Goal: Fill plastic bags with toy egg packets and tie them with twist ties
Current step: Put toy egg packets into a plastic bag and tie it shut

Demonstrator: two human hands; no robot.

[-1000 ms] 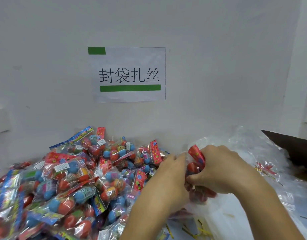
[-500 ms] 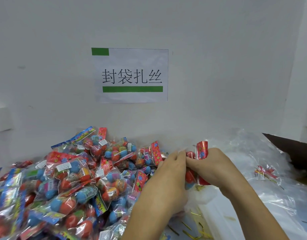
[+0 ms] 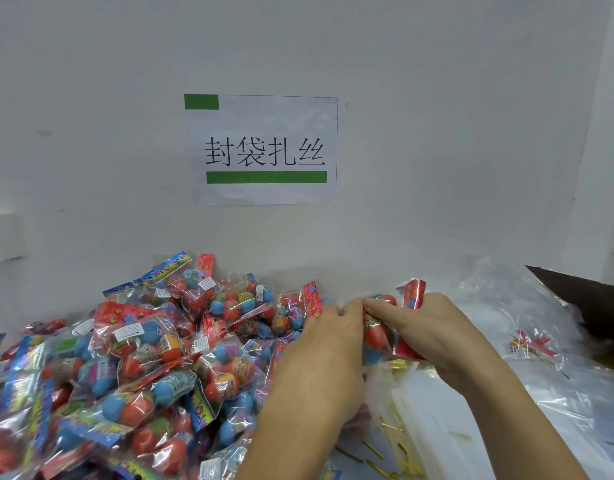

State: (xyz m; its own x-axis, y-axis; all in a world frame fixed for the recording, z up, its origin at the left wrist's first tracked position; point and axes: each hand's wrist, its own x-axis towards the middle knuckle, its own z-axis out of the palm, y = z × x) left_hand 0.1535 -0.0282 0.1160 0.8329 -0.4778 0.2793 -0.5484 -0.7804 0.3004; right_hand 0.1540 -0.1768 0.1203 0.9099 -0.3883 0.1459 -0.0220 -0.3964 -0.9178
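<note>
From your head camera, your left hand (image 3: 328, 355) and right hand (image 3: 433, 336) meet fingertip to fingertip, both pinching a clear plastic bag (image 3: 380, 336) holding red and blue toy egg packets, raised above the worktop (image 3: 558, 420). A heap of egg packets (image 3: 136, 358) lies left. What look like gold twist ties (image 3: 392, 455) lie below; they are blurred.

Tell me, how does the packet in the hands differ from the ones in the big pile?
The held packet is off the table, gripped between the left hand and right hand; the pile lies loose and untouched. The held packet stands nearly upright with its red header on top, while the pile's packets lie at all angles. Both are clear wraps of red and blue toy eggs.
</note>
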